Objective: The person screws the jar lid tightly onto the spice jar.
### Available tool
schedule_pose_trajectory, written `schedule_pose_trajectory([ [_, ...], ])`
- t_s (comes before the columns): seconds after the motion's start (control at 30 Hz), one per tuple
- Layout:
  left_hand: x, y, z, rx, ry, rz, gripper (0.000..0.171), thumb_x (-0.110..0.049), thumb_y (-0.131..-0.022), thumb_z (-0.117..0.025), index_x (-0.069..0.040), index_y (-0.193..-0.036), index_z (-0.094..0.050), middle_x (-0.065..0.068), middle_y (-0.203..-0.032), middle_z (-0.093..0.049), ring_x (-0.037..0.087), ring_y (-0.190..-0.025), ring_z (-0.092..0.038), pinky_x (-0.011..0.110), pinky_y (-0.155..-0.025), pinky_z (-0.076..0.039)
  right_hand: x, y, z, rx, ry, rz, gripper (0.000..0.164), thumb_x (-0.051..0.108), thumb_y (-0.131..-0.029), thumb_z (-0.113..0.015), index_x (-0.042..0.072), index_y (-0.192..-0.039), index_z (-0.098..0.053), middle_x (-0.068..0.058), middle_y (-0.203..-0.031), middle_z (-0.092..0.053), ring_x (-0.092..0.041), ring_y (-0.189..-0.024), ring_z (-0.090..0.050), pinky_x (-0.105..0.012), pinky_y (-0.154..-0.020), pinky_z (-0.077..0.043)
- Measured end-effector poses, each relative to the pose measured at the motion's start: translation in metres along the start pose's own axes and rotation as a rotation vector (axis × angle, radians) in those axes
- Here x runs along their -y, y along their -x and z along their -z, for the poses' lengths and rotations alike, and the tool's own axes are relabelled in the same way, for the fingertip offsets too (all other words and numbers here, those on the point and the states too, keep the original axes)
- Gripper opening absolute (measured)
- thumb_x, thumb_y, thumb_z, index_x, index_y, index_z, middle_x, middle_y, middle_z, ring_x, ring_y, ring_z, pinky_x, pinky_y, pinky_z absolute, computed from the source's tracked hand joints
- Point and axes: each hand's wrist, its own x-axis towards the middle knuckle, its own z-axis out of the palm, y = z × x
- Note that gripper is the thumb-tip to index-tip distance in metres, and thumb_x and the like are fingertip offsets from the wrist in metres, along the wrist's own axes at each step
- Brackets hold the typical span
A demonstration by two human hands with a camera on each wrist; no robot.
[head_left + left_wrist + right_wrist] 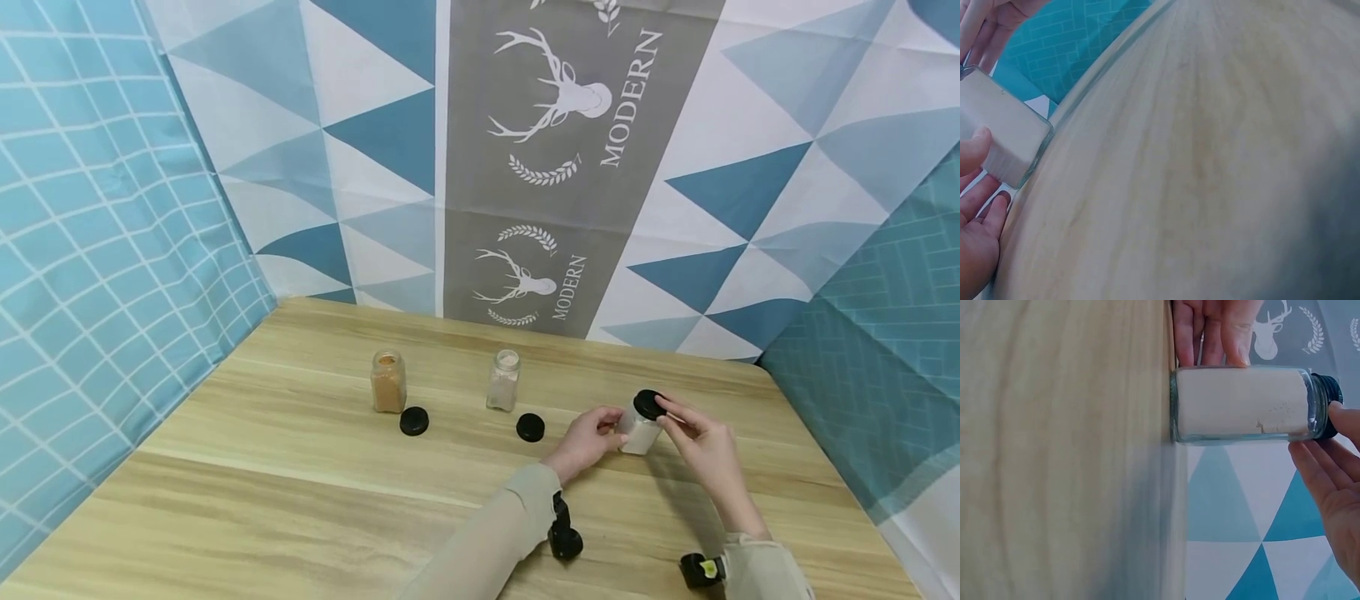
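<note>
Landmark: pinkish-powder jar (503, 385), uncapped, upright on the wooden desk (300, 492).

White-powder jar (640, 437): right of the landmark and nearer the person, upright, base on the desk, powder reaching close to the neck. Black cap (647, 404) over its mouth; cannot tell whether screwed tight.

Left hand (590, 437): right of the landmark, grasping the white-powder jar low on its body, thumb on one face, fingers behind. Right hand (705, 446): farther right of the landmark, thumb and fingers pinching the black cap at its rim.

Loose lid (530, 427): flat on the desk, just right of the landmark, toward the person. Orange-powder jar (388, 387): left of the landmark, upright, uncapped. Second loose lid (414, 421): also left of the landmark, near the orange-powder jar's base.

Behind the landmark: hanging cloth (382, 125), triangles, white deer heads, lettering "MODERN".
</note>
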Motion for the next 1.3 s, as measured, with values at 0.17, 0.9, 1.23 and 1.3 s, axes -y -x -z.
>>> schedule_pose_trajectory([
  [0.17,0.000,0.002,-0.001,0.003,-0.004,-0.003,0.037,-0.019,-0.084,-0.065,-0.016,-0.120,-0.057,-0.005,-0.117,-0.059,0.009,-0.109,-0.054,0.019,-0.091,-0.043,-0.001,0.003,0.001,0.012,0.015,-0.033,0.037,0.021,-0.084,-0.064,0.031,-0.119,-0.060,-0.001,-0.125,-0.057,0.011,-0.091,-0.058,-0.003,-0.070,-0.045],
  [0.9,-0.001,0.003,-0.004,0.000,0.002,0.046,0.037,-0.021,-0.085,-0.064,-0.016,-0.120,-0.057,-0.005,-0.119,-0.058,0.012,-0.113,-0.052,0.024,-0.093,-0.043,0.094,-0.012,0.024,0.089,-0.028,0.108,0.040,-0.009,-0.081,-0.061,-0.001,-0.120,-0.056,-0.021,-0.124,-0.051,0.012,-0.108,-0.040,-0.002,-0.081,-0.038],
  [1.23,-0.005,0.001,-0.003,-0.016,0.150,0.106,0.037,-0.016,-0.084,-0.065,-0.011,-0.120,-0.056,-0.001,-0.115,-0.058,0.017,-0.108,-0.054,0.030,-0.088,-0.046,0.100,-0.016,0.020,0.106,0.038,0.090,0.040,0.003,-0.085,-0.061,0.005,-0.124,-0.053,-0.018,-0.127,-0.050,-0.012,-0.117,-0.043,-0.003,-0.091,-0.025],
  [1.3,-0.006,0.000,-0.002,-0.015,0.180,0.112,0.038,-0.014,-0.084,-0.065,-0.009,-0.120,-0.055,0.001,-0.114,-0.058,0.018,-0.107,-0.054,0.032,-0.087,-0.047,0.102,-0.017,0.019,0.115,0.040,0.085,0.039,0.006,-0.086,-0.060,0.008,-0.124,-0.054,-0.016,-0.127,-0.050,-0.019,-0.117,-0.044,-0.005,-0.092,-0.025],
])
